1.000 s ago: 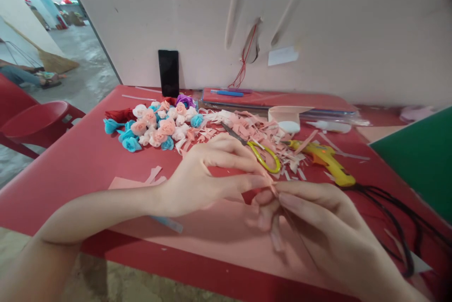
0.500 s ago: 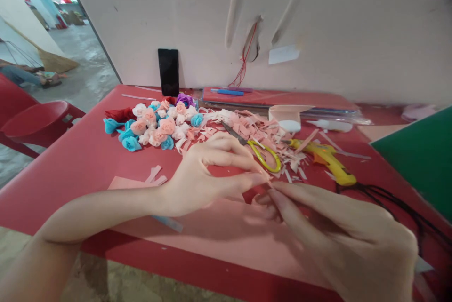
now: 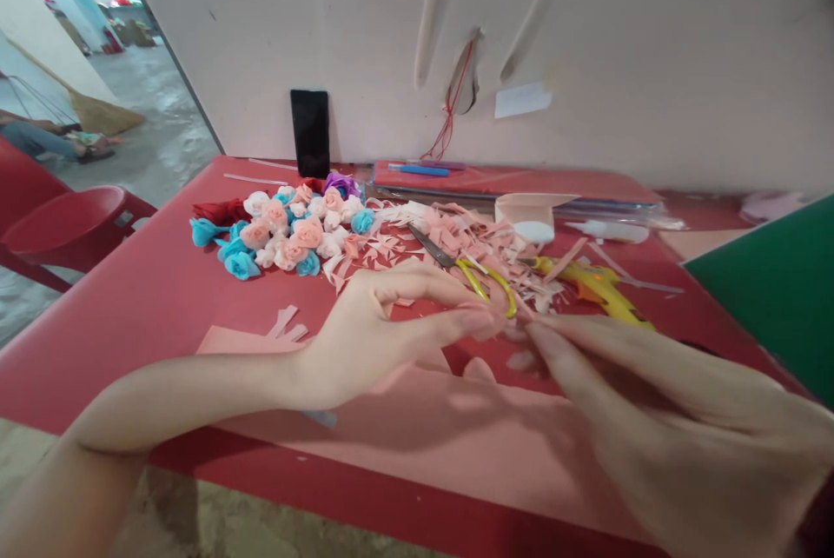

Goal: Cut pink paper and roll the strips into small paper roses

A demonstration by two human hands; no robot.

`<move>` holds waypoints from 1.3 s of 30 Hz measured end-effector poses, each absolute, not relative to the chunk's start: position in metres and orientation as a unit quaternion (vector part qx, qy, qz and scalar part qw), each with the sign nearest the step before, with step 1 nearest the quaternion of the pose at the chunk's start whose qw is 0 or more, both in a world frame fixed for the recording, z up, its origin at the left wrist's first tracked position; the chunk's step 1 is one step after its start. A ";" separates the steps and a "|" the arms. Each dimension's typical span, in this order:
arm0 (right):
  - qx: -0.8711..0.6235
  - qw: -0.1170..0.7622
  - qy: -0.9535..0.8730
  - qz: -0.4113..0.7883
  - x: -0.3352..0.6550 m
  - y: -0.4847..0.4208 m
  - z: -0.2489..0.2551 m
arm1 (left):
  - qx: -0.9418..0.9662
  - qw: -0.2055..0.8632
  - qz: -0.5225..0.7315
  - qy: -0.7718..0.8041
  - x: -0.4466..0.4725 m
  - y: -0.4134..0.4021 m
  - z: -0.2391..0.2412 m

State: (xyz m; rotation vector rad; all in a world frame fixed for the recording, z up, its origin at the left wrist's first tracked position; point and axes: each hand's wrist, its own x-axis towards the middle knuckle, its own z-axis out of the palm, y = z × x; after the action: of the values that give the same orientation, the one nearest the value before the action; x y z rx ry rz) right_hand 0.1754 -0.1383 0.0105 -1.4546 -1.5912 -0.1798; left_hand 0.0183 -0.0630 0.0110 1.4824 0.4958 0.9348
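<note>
My left hand (image 3: 384, 328) hovers over the red table (image 3: 149, 297), its thumb and fingers pinched on a small pink paper piece (image 3: 512, 334). My right hand (image 3: 658, 401) meets it from the right, fingertips pinched on the same piece. Under both hands lies a pink paper sheet (image 3: 456, 436). Just behind the fingertips lie yellow-handled scissors (image 3: 482, 275) on a heap of pink paper scraps (image 3: 456, 236).
A pile of small paper roses (image 3: 287, 232) in pink, white, blue and purple sits at the left back. A yellow glue gun (image 3: 599, 288) with a black cord, a black phone (image 3: 311, 134) against the wall, a green sheet (image 3: 775, 297) at right, red chair (image 3: 58, 228) at left.
Both hands have lifted slightly and shifted away from me with the pink piece. My right hand has turned so its back faces me more.
</note>
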 end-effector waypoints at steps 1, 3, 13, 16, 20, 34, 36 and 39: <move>-0.584 0.474 -0.655 -0.075 0.176 -0.138 0.009 | 0.643 0.612 0.401 0.226 0.018 -0.063 0.011; -0.566 0.475 -0.669 -0.082 0.175 -0.137 0.007 | 0.641 0.615 0.390 0.243 0.019 -0.062 0.011; -0.540 0.462 -0.695 -0.107 0.171 -0.138 0.004 | 0.582 0.692 0.365 0.222 0.019 -0.068 0.016; -0.539 0.442 -0.705 -0.130 0.172 -0.139 0.005 | 0.579 0.702 0.354 0.218 0.018 -0.069 0.019; -0.538 0.443 -0.704 -0.138 0.173 -0.140 0.005 | 0.595 0.692 0.345 0.222 0.016 -0.069 0.021; -0.539 0.474 -0.696 -0.001 0.171 -0.137 0.009 | 0.663 0.628 0.344 0.218 0.013 -0.064 0.022; -0.544 0.471 -0.694 0.010 0.173 -0.136 0.008 | 0.667 0.625 0.344 0.217 0.013 -0.064 0.022; -0.551 0.478 -0.684 0.036 0.172 -0.136 0.007 | 0.666 0.627 0.345 0.212 0.012 -0.063 0.022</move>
State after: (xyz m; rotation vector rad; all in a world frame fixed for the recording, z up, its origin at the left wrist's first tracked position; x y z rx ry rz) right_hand 0.1717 -0.1359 0.0071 -1.3450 -1.6695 0.0878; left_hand 0.0125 -0.0628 0.0223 1.5267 0.4853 0.7907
